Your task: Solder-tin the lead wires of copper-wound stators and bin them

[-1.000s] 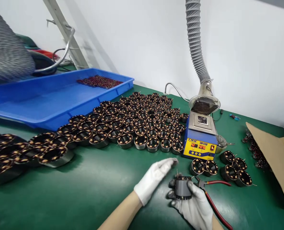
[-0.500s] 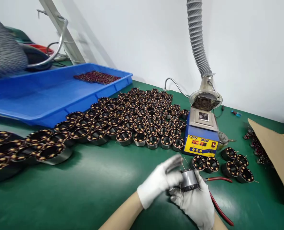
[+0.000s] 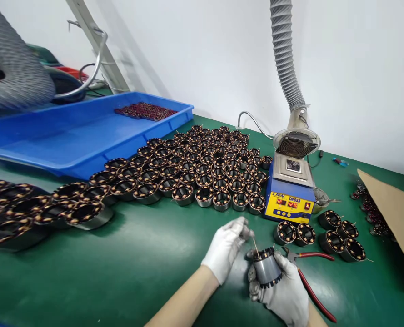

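A motor stator (image 3: 268, 269), a steel ring with a black toothed edge, is gripped in my gloved right hand (image 3: 285, 290), tilted above the green bench. From its top rises a thin copper wire lead (image 3: 255, 246). The fingers of my gloved left hand (image 3: 226, 245) are pinched together at the lead's upper end. Just beyond the right hand lie cutting pliers (image 3: 316, 255) with red handles, jaws towards the stator. Two more stators (image 3: 286, 232) stand upright behind them, in front of the yellow and blue solder pot (image 3: 288, 208).
Many finished-looking stators (image 3: 183, 194) stand in rows to the left, beside a blue tray (image 3: 82, 156) holding small dark red parts. A flexible duct (image 3: 285, 59) hangs over the pot. Several stators (image 3: 354, 250) and a cardboard sheet (image 3: 391, 213) are at the right.
My left hand has gone from blurred, spread fingers beside the stator to a pinch at the wire lead. The stator has tilted in my right hand. The camera view has shifted slightly.
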`<state>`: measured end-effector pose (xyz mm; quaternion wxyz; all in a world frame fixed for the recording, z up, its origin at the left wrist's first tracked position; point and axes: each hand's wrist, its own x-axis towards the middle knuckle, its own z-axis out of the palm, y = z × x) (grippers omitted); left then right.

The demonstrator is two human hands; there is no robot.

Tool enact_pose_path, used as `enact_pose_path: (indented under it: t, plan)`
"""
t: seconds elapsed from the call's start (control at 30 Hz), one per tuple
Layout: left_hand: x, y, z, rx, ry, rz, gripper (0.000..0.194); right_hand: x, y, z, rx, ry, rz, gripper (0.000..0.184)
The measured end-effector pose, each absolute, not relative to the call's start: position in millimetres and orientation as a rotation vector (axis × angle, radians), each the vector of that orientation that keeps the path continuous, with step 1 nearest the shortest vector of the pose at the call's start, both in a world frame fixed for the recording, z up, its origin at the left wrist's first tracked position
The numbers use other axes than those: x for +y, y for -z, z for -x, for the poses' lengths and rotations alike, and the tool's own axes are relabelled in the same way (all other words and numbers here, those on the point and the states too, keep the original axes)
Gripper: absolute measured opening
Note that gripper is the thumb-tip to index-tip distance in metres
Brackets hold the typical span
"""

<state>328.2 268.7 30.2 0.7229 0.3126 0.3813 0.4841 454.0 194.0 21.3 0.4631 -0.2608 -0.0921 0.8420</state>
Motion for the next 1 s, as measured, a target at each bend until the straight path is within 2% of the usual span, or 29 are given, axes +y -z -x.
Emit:
enact_pose_path:
  t: [0.1,0.2,0.27,0.37,0.5,0.57,0.63,0.73,1.0]
  plan:
    - [264.6,-34.5,-326.1,0.795,-0.916,-0.761,0.058,194.0,-24.2,-450.5,-0.303,-1.949,0.709,0.037]
    - [259.2,-35.9,-326.5,0.867,-0.773,-0.906,0.041,192.5,-22.4,-445.6,-0.41,-1.773,0.819,0.032]
    - [259.8,-31.8,-325.4,0.914,-0.859,-0.903,0.034,191.2,-16.1,-443.6,-0.563,-1.613,0.965,0.039]
    - [265.6,-25.3,-319.7,0.931,-1.007,-0.835,0.049,190.0,-0.6,-442.9,-0.834,-1.181,1.272,0.051]
    - [267.0,-31.4,-317.4,0.842,-0.975,-0.871,0.071,190.7,15.6,-442.6,-1.129,-0.632,1.577,0.042]
    - [262.7,-36.2,-323.7,0.8,-0.83,-0.92,0.072,192.1,16.5,-441.9,-1.299,-0.447,1.588,0.037]
    - [258.2,-36.9,-333.0,0.81,-0.765,-0.912,0.063,193.6,13.7,-440.6,-1.439,-0.311,1.546,0.029]
    - [255.5,-31.5,-343.4,0.856,-0.838,-0.81,0.048,194.5,8.2,-438.3,-1.567,-0.201,1.491,0.024]
    - [257.3,-39.5,-332.9,0.865,-0.973,-0.597,0.061,191.1,6.5,-439.0,-1.638,-0.257,1.537,0.03]
